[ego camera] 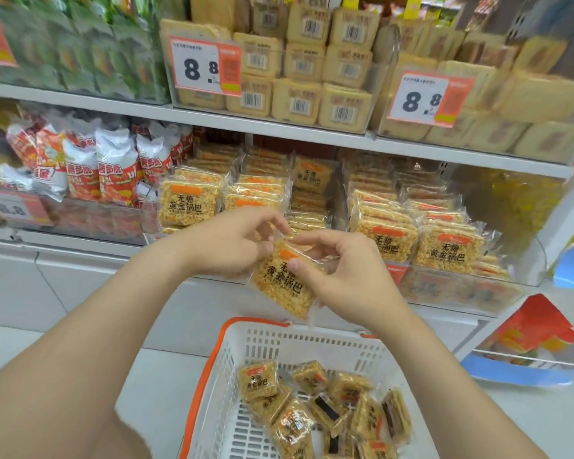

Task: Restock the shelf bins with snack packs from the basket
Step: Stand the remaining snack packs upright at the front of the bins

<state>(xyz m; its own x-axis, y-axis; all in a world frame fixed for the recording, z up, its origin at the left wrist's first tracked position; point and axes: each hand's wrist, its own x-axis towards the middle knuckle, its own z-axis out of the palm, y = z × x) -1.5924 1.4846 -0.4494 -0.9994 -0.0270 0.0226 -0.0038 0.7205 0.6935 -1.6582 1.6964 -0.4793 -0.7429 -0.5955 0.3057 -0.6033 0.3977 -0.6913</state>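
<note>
Midair, left fingers and right fingers pinch the snack pack.

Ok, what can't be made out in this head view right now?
Basket: near end cut off by the bottom edge, so packs left can't be counted.
Held snack pack: top edge hidden by left hand and right hand.
Green packs, top left: motion blur, print unreadable.
Lower-left price tag: blurred.

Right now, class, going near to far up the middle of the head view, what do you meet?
Nearest first: white basket → snack pack pinched by left hand and right hand → shelf bin of matching packs → barcoded packs on the upper shelf.
</note>
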